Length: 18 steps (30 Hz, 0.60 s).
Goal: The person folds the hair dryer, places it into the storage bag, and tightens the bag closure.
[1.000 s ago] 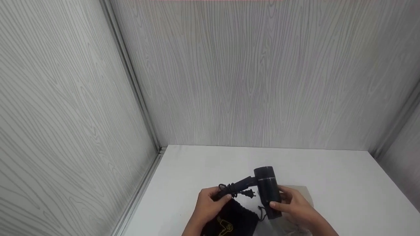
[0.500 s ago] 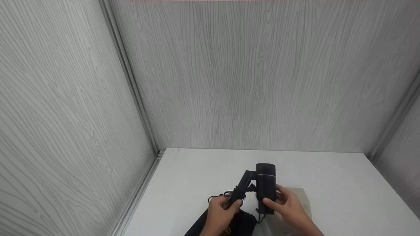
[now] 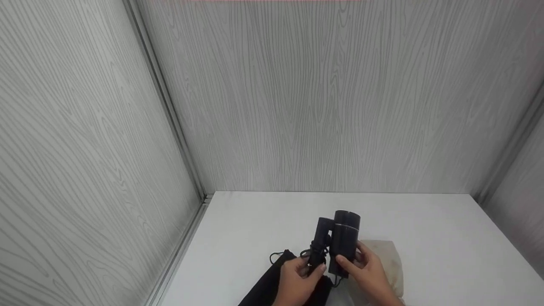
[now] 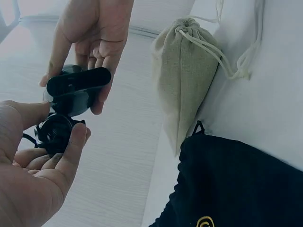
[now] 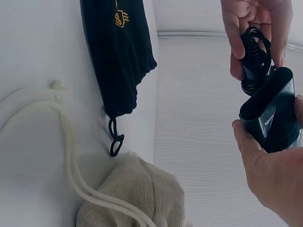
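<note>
A black folding hair dryer [image 3: 345,240] is held up between both hands over the white table. My left hand [image 3: 297,278] grips its handle, which has the cord [image 3: 318,248] wound round it. The handle lies folded almost alongside the barrel. My right hand [image 3: 369,267] holds the barrel between thumb and fingers, near its nozzle end. In the right wrist view the flat nozzle [image 5: 267,101] faces the camera. Under the left hand lies a black drawstring pouch [image 4: 236,175] with a yellow print.
A beige cloth drawstring bag [image 4: 187,75] lies on the table [image 3: 255,221] beneath the right hand, its pale cords [image 5: 71,156] trailing. Grey wood-grain panels [image 3: 297,106] rise at the back and both sides.
The left hand has swung the dryer's handle from sticking out sideways to nearly parallel with the barrel. Both hands have come closer together, and more of the beige bag shows.
</note>
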Each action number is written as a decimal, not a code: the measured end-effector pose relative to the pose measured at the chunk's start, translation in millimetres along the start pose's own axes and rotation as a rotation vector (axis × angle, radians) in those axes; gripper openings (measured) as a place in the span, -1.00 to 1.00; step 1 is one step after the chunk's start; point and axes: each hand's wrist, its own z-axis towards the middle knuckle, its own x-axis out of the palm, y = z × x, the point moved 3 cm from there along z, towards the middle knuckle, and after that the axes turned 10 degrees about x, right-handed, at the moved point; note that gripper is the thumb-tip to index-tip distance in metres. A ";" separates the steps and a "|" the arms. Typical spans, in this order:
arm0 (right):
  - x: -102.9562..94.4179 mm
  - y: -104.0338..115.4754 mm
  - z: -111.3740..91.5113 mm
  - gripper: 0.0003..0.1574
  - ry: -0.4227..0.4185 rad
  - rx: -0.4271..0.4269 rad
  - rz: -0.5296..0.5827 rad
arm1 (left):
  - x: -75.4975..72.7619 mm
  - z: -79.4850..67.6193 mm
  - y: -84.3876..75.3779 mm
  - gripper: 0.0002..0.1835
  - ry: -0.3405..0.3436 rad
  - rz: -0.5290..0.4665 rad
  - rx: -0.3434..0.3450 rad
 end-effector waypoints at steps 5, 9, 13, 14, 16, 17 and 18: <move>-4.3 -3.3 -2.6 0.07 -0.031 0.005 -0.022 | 4.9 -1.5 1.6 -0.69 0.005 -0.012 -0.018; -5.2 -5.0 -3.3 0.04 -0.050 -0.023 -0.040 | 5.2 0.8 -2.8 -0.65 0.032 -0.034 0.003; -11.5 -7.6 -3.6 0.03 -0.061 0.012 -0.047 | 2.7 3.9 -4.9 -0.63 0.114 -0.055 0.032; -13.9 -8.2 -3.5 0.03 -0.063 0.023 -0.052 | 1.9 4.4 -3.8 -0.63 0.135 -0.063 0.043; -17.9 -9.1 -3.8 0.02 -0.063 0.041 -0.062 | -0.3 4.8 -1.2 -0.63 0.177 -0.084 0.058; -19.3 -9.9 -4.1 0.02 -0.063 0.050 -0.064 | -1.4 5.0 0.5 -0.63 0.194 -0.095 0.060; -20.2 -10.7 -4.1 0.01 -0.059 0.055 -0.060 | -2.6 5.2 2.1 -0.62 0.208 -0.108 0.061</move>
